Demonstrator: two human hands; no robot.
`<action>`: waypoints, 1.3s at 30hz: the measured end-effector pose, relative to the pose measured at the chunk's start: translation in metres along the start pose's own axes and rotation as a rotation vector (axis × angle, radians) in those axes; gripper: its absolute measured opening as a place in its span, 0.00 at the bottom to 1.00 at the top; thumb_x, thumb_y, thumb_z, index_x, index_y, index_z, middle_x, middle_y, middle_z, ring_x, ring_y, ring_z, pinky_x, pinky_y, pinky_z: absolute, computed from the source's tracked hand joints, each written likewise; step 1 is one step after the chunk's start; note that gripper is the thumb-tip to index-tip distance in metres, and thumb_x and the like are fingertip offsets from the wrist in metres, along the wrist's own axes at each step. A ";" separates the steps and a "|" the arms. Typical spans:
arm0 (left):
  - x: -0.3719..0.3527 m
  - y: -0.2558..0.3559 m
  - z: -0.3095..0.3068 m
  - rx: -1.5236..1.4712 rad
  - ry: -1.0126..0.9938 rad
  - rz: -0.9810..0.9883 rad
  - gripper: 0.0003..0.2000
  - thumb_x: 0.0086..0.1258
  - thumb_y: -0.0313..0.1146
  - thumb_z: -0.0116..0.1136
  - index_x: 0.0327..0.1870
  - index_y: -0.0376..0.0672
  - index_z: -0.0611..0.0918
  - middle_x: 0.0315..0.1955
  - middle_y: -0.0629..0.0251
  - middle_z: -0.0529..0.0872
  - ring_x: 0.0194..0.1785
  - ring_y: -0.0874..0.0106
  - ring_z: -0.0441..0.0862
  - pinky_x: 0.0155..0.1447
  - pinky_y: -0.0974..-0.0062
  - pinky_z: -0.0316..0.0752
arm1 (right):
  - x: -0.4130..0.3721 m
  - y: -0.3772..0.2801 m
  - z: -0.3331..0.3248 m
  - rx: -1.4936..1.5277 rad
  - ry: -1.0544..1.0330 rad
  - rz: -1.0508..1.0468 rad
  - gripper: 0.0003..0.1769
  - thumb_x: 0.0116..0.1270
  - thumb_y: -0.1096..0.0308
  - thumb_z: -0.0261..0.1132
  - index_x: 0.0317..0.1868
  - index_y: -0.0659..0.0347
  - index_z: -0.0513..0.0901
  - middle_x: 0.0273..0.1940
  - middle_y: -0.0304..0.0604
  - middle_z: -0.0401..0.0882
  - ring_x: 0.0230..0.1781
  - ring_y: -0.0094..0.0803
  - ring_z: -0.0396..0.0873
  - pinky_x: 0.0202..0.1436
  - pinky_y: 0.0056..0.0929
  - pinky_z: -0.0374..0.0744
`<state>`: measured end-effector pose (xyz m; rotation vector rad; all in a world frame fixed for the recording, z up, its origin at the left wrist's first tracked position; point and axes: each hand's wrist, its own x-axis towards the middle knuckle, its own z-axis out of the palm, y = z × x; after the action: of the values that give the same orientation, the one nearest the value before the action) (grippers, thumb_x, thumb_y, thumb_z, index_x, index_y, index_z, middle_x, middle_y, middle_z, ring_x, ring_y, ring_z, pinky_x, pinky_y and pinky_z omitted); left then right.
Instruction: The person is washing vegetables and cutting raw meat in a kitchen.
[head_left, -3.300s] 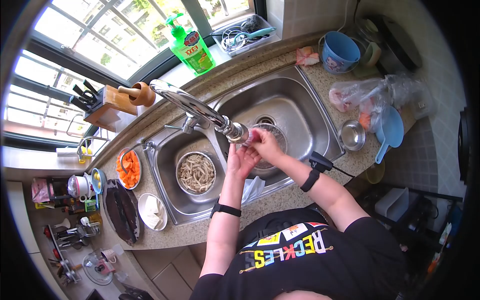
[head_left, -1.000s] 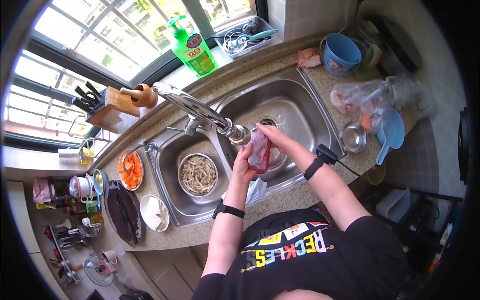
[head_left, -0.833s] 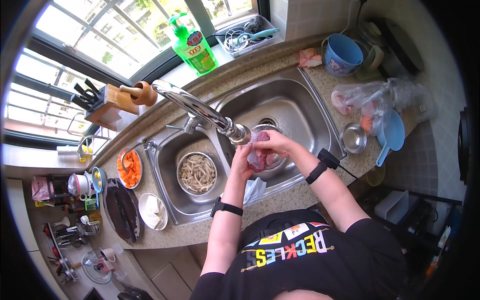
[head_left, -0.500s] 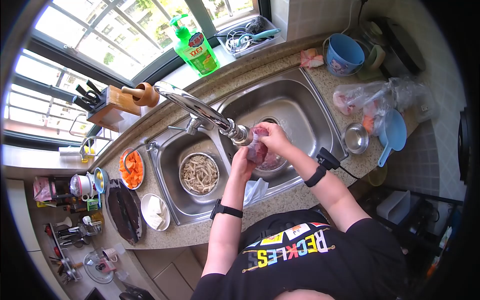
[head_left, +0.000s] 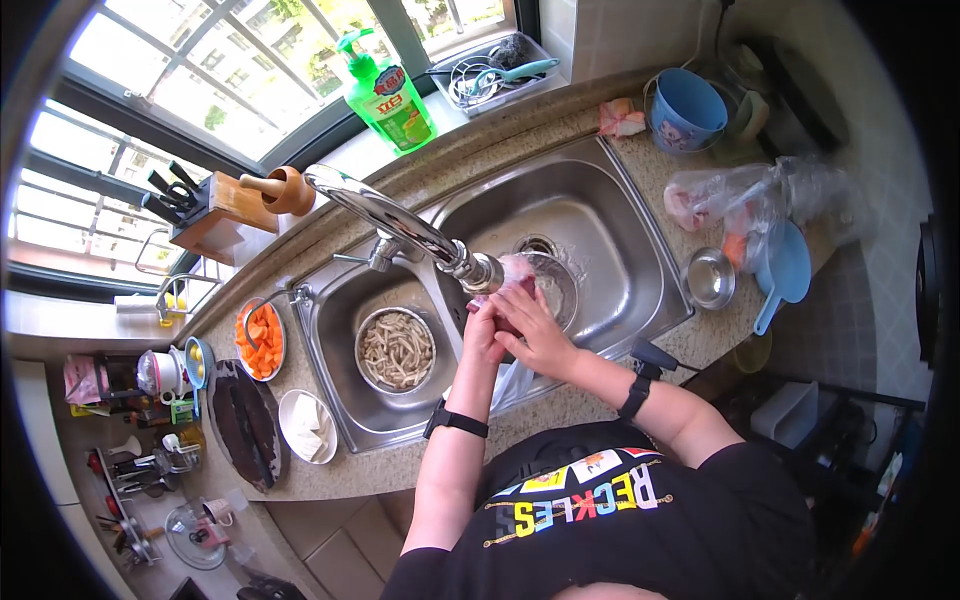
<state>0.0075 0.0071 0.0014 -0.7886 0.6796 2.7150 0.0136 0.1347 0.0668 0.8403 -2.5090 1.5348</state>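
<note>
Meat sat just under the tap spout, above the right basin of the sink. The left hand and the right hand were both closed around it.

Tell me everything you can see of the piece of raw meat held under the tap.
The piece of raw meat looks pale pink, soft and wet. It sits right at the outlet of the faucet, over the right basin of the sink. The left hand and right hand close around it from below, so only its upper end shows and its full shape is hidden. Whether water is running over it cannot be told.
</note>
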 end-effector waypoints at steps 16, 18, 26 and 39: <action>-0.019 0.007 0.024 0.095 -0.101 0.132 0.15 0.64 0.26 0.54 0.52 0.41 0.70 0.46 0.62 0.77 0.50 0.66 0.76 0.57 0.63 0.70 | 0.033 0.051 -0.016 1.036 -0.026 0.923 0.21 0.70 0.54 0.47 0.54 0.59 0.71 0.48 0.45 0.77 0.45 0.33 0.78 0.49 0.30 0.75; -0.017 0.007 0.023 0.088 -0.069 0.127 0.15 0.61 0.25 0.56 0.49 0.41 0.72 0.42 0.63 0.79 0.45 0.67 0.78 0.52 0.66 0.75 | 0.036 0.046 -0.016 1.222 -0.031 0.877 0.19 0.69 0.57 0.51 0.55 0.59 0.70 0.48 0.42 0.76 0.44 0.30 0.77 0.49 0.28 0.75; -0.018 0.009 0.025 0.394 -0.097 0.145 0.15 0.59 0.25 0.58 0.48 0.38 0.74 0.41 0.66 0.80 0.44 0.72 0.78 0.50 0.71 0.73 | 0.036 0.065 0.006 1.151 0.125 0.661 0.13 0.59 0.74 0.64 0.44 0.61 0.73 0.43 0.39 0.77 0.42 0.24 0.76 0.48 0.24 0.75; -0.023 0.013 0.011 -0.027 0.119 -0.280 0.18 0.69 0.44 0.47 0.51 0.39 0.72 0.46 0.54 0.77 0.52 0.56 0.74 0.63 0.54 0.65 | 0.049 0.061 -0.008 1.124 0.153 0.579 0.07 0.59 0.77 0.62 0.38 0.61 0.75 0.36 0.39 0.81 0.37 0.23 0.78 0.43 0.23 0.76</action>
<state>0.0171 -0.0013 0.0272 -0.9785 0.5137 2.4453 -0.0592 0.1429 0.0388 -0.0542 -1.6742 3.0952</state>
